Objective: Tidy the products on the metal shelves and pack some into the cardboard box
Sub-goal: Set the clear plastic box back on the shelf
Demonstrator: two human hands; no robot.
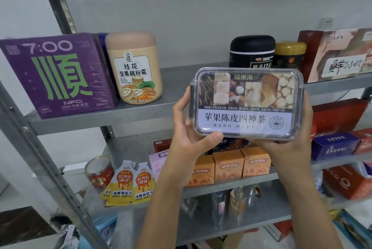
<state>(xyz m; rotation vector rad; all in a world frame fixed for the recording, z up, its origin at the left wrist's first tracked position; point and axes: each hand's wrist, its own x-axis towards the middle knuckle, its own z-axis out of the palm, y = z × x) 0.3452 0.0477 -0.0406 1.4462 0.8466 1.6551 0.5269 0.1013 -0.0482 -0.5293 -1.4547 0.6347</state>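
Head view, centre frame: the left hand (186, 138) curls round the left end of the clear tea box (244, 122), thumb on its lower corner. The right hand (291, 144) grips the right end. The box is held before the metal shelf (100, 121), just below the black jar (251, 51).

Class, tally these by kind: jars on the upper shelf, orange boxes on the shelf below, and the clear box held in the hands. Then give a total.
Jars: 3
Orange boxes: 3
Clear box: 1
Total: 7
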